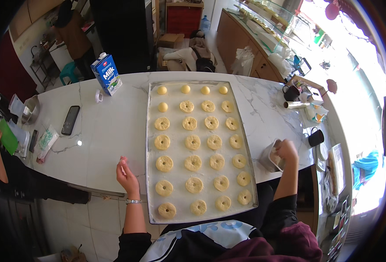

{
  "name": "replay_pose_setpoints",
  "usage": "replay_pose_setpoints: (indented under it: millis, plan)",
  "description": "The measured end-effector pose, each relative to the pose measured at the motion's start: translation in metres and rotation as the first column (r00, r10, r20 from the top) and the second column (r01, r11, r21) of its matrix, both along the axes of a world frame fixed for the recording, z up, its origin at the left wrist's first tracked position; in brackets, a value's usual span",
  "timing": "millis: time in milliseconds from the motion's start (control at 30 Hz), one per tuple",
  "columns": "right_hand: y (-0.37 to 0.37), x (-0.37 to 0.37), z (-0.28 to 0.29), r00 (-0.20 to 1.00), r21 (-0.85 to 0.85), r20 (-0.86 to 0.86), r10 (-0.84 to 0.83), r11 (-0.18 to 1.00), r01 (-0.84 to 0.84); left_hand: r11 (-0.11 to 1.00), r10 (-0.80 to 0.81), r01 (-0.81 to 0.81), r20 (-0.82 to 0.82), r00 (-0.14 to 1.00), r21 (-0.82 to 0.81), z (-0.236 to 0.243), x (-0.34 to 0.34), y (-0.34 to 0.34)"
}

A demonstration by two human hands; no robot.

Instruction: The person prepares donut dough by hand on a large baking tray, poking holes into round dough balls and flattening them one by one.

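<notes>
A large metal baking tray [179, 168] lies before me with its near edge past the counter. On it stand rows of pale dough rounds [192, 142], most flattened with a hole in the middle. Several smooth dough balls [185, 89] sit in the far rows and have no hole. My left hand [127, 175] is raised beside the tray's left edge, fingers loosely curled, with nothing visible in it. My right hand [286, 150] reaches into a clear, pale-walled container [268, 158] right of the tray; its fingertips are hidden inside.
A blue milk carton [107, 74] stands at the far left, near a white cap [98, 96]. Further left are a phone [71, 120], a plastic packet [47, 142] and a metal bowl [31, 109]. Black mugs [316, 137] line the right edge. Other people are at the left and beyond the counter.
</notes>
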State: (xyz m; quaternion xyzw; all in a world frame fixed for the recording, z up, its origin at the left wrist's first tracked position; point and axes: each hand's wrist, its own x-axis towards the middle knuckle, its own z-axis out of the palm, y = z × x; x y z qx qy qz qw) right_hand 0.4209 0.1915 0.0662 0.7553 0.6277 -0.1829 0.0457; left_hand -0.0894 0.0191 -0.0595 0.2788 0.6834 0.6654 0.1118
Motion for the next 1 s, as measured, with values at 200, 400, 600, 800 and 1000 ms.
replay_pose_setpoints:
  millis: [200,400,600,800,1000]
  plan:
    - [-0.009,0.019,-0.062,0.95,0.292,0.212,0.23,0.913,-0.286,0.998,-0.012,0.013,-0.013,1.0,0.056,-0.007,-0.003,0.002]
    - [-0.043,-0.024,0.004,0.973,0.45,0.066,0.223,0.863,-0.229,0.992,-0.004,-0.019,0.191,0.982,0.122,0.018,0.012,-0.002]
    - [-0.07,-0.187,0.013,0.642,0.462,-0.452,0.619,0.778,-0.425,0.703,-0.656,0.389,0.754,0.03,0.595,0.071,0.104,0.046]
    - [-0.024,-0.31,-0.061,0.45,0.458,-0.054,0.891,0.422,-0.782,0.544,-0.791,0.145,0.563,-0.238,0.826,0.044,0.07,0.051]
    - [0.082,-0.385,-0.072,0.482,0.412,0.069,0.874,0.415,-0.811,0.755,-0.655,0.054,0.755,0.032,0.653,0.065,0.048,-0.012]
